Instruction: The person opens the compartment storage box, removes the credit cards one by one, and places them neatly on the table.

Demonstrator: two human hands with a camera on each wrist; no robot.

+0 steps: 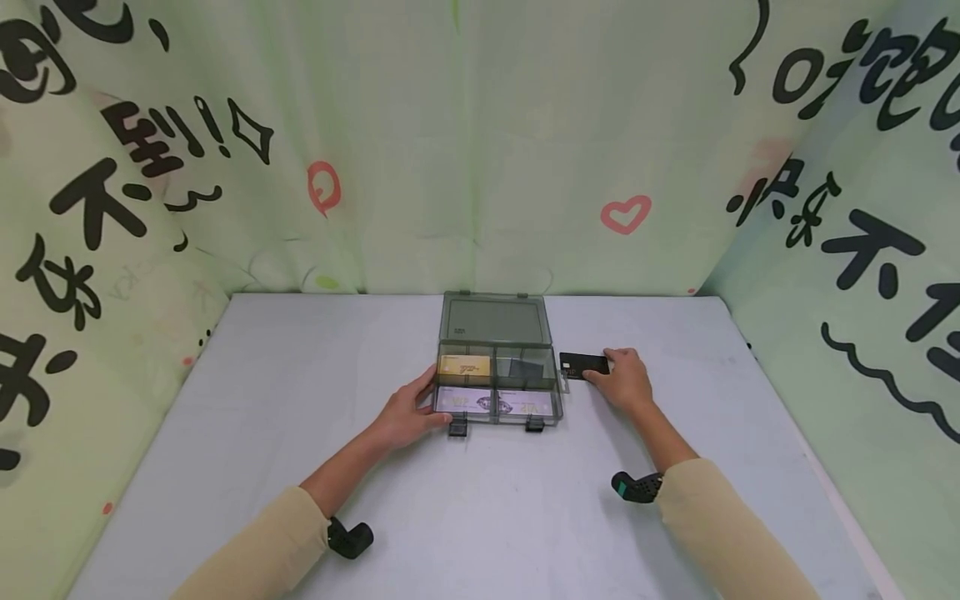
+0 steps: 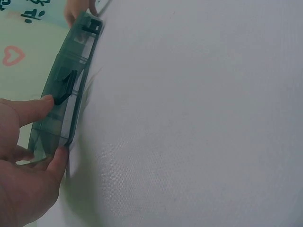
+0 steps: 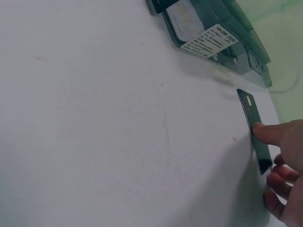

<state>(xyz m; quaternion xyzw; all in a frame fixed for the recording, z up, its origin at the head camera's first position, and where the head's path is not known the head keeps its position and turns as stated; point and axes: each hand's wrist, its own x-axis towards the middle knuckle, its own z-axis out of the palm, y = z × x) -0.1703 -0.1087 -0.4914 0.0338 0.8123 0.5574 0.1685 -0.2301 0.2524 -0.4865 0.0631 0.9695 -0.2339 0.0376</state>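
Note:
A translucent grey-green plastic box [image 1: 495,321] stands with its lid folded back at the table's far middle. My left hand [image 1: 405,417] grips its left side, thumb at the front near a black latch [image 1: 457,428]. Just beyond the box's right side, my right hand [image 1: 626,382] pinches a black card [image 1: 583,364] by its right end. Yellow-gold cards [image 1: 465,367] lie in the back left compartment. Pale purple cards [image 1: 461,401] fill the front left one, and similar cards [image 1: 525,403] the front right. The back right compartment looks dark grey.
The box rests on a white table [image 1: 337,350]. Pale green curtains [image 1: 465,150] with black writing and red drawings hang behind and at both sides. Black wrist devices sit on the left wrist [image 1: 350,540] and the right wrist [image 1: 636,487].

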